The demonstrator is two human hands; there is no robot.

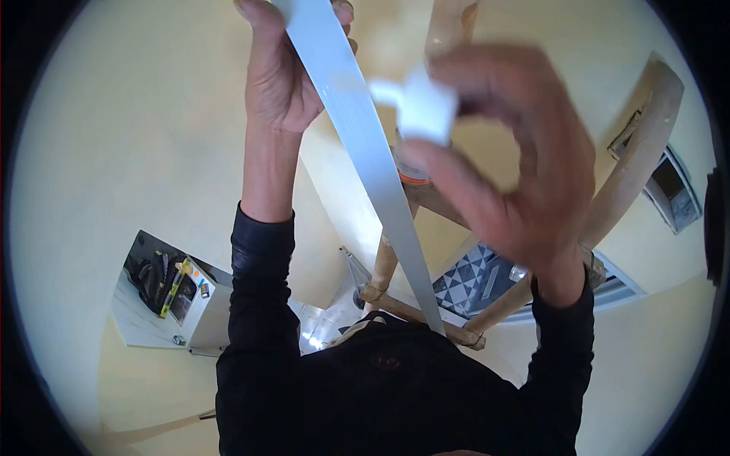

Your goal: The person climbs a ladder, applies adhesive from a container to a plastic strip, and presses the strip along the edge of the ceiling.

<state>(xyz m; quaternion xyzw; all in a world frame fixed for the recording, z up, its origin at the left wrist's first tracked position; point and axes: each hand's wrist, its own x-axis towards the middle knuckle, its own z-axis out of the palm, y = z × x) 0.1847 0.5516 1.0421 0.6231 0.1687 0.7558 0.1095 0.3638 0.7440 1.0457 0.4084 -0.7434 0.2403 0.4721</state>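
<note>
Apparently the work is somewhere partway, with both pieces in hand and neither set down or fixed to the wall [167, 152]. The long white strip [357, 129] is up in front of the person, slanting from the top of the view down towards the chest, its lower end by the wooden frame [411, 310]. The left hand [281, 91] grips it near the upper end, thumb along one edge and fingertips curled round the other. The right hand [540, 167] pinches a small white piece [427, 110] between thumb and fingers; its narrow end points at the strip and lies just beside its edge, though blur hides whether they touch. So the strip is out and held up, while the small piece is brought close but seems unjoined to it. Whether anything has been spread or marked on the strip's face cannot be told; a faint tan patch near the small piece may be only a reflection. Fixing the strip anywhere looks undone. Behind the right thumb, a tub [414, 181] with an orange band sits on the frame, partly hidden, its contents out of sight.
</note>
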